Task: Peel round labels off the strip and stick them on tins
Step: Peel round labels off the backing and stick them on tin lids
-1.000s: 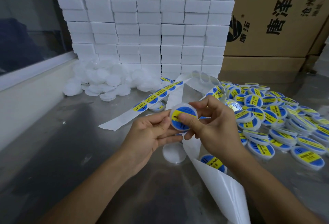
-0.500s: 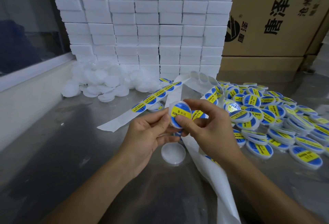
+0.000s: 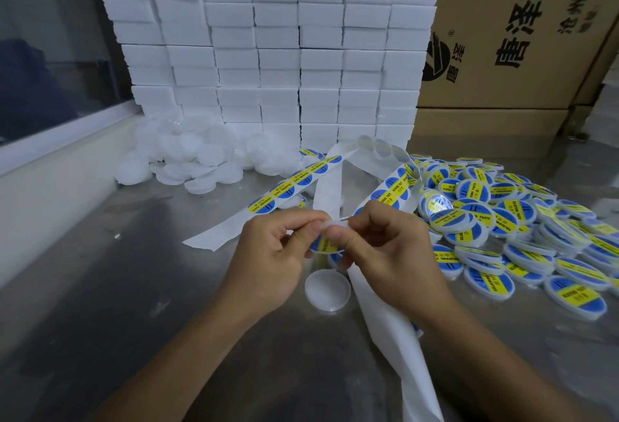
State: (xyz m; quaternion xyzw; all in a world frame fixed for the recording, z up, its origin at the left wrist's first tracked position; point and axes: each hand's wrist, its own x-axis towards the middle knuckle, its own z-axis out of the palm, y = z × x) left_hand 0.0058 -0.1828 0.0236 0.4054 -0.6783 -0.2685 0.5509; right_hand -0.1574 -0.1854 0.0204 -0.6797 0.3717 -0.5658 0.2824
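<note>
Centrally, both hands pinch one labelled tin [image 3: 324, 243]: left hand [image 3: 268, 254] grips its left edge, right hand [image 3: 385, 254] its top and right, above the worktop [image 3: 134, 321].

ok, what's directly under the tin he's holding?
An unlabelled white tin on the steel table, beside the bare backing strip. Both hands, left hand and right hand, cover the held tin partly.
</note>
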